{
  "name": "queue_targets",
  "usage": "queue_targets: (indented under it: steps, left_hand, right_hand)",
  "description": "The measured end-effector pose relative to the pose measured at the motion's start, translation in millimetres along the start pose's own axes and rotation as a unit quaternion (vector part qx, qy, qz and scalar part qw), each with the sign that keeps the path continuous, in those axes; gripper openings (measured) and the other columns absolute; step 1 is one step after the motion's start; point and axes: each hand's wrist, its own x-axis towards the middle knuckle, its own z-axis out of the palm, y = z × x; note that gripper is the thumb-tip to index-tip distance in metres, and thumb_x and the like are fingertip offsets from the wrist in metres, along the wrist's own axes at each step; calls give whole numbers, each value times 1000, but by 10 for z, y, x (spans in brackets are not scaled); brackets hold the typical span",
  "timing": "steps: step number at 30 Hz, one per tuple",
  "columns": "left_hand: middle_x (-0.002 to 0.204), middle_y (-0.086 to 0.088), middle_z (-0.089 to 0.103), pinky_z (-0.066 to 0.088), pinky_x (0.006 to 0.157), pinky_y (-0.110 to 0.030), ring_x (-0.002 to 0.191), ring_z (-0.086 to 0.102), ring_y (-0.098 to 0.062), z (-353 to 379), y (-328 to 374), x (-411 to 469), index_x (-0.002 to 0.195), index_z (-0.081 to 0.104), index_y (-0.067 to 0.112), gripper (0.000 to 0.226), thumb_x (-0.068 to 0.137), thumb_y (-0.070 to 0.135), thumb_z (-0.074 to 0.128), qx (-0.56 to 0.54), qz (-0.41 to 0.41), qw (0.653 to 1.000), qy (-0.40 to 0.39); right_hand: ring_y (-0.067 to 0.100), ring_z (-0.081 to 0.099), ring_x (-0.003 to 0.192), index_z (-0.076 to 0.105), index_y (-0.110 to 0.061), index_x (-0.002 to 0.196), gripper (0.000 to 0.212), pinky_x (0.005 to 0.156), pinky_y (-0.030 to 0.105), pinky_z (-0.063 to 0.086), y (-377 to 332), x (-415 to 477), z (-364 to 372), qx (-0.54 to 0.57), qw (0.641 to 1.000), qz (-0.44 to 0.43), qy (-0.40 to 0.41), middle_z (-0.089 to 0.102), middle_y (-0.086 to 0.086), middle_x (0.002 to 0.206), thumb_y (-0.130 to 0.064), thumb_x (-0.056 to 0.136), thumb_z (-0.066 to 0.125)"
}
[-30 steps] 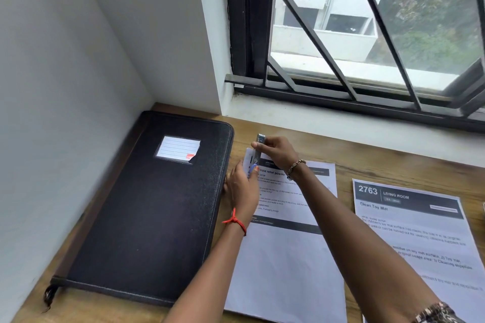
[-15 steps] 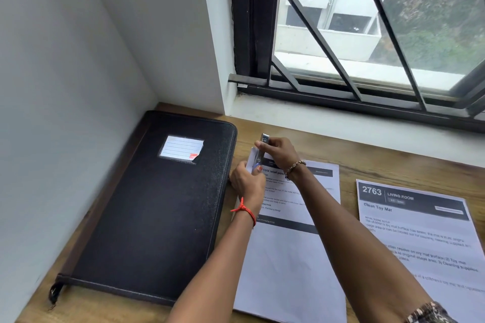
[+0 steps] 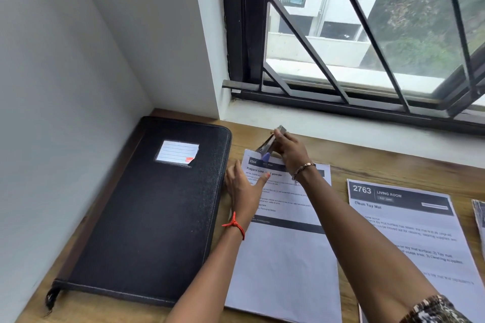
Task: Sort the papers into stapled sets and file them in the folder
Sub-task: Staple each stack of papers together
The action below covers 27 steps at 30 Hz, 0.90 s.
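Head view: the right hand (image 3: 290,151) curls its fingers round a small stapler (image 3: 269,144) at the top-left corner of the paper set (image 3: 283,257), which lies on the wooden desk (image 3: 367,165) just beside the closed black folder (image 3: 147,217). The left hand (image 3: 242,187) lies flat on the set — fingers straight. Another printed sheet (image 3: 409,233) lies to the right.
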Motion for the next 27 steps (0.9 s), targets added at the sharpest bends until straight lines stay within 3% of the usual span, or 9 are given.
queue_targets:
  steps: [2,6,9,12,15,19,23,25,27]
  left_hand:
    - [145,-13,25,30,110,-44,133,26,-28,-15,25,-53,143,26,6,84,78,34,72,15,25,1000,6]
    - [143,-13,27,26,110,-35,131,27,-27,-75,121,-144,140,30,4,78,79,27,73,19,73,997,22]
    - [141,-13,29,28,108,-33,130,28,-26,-103,209,-244,139,33,3,75,80,25,73,11,92,995,24]
    - [137,-14,35,29,104,-28,128,31,-25,-99,298,-413,131,43,2,58,83,22,69,-2,117,993,5]
    - [130,-14,47,33,95,-23,122,41,-25,-50,373,-592,121,52,2,39,88,20,63,-19,133,990,-43]
    - [129,-15,52,40,96,-32,118,48,-26,77,553,-789,124,52,2,44,86,19,66,-20,153,981,-120]
    - [135,-10,44,31,100,-24,125,39,-25,335,756,-1035,132,44,9,68,73,12,76,48,297,928,-219]
    - [131,-7,48,27,94,-16,122,41,-20,512,890,-1236,129,50,9,64,71,10,78,51,353,898,-259]
    - [119,-4,60,34,92,-16,109,51,-13,687,1031,-1451,120,59,8,51,72,7,77,20,378,882,-279]
  right_hand:
    - [22,60,72,62,-6,87,16,69,30,54,-70,-45,-62,71,996,-5,50,58,7,75,-20,92,54]
    - [23,60,65,60,-11,88,31,49,30,56,-238,-177,-168,151,979,39,131,54,7,75,-40,92,51]
    - [22,55,61,56,-10,91,39,41,25,52,-288,-321,-271,122,977,100,146,51,10,74,-46,94,44]
    - [22,49,55,49,-5,84,29,38,23,48,-342,-607,-440,89,974,151,142,46,11,71,-32,96,46]
    - [21,45,56,44,-6,73,22,41,21,43,-443,-986,-651,35,975,198,95,42,11,71,-15,93,43]
    - [15,54,40,51,-4,80,16,39,17,39,-692,-1446,-925,-117,967,225,35,53,12,73,-12,91,43]
    - [13,53,33,52,-3,76,18,31,14,35,-986,-1821,-1221,-203,957,198,59,62,12,56,-14,88,46]
    - [12,51,31,53,-1,76,23,30,13,33,-1111,-2025,-1446,-212,955,199,60,61,11,48,-17,88,42]
    - [12,51,32,53,-1,75,26,30,14,34,-1199,-2220,-1675,-210,954,201,73,62,11,48,-21,88,42]
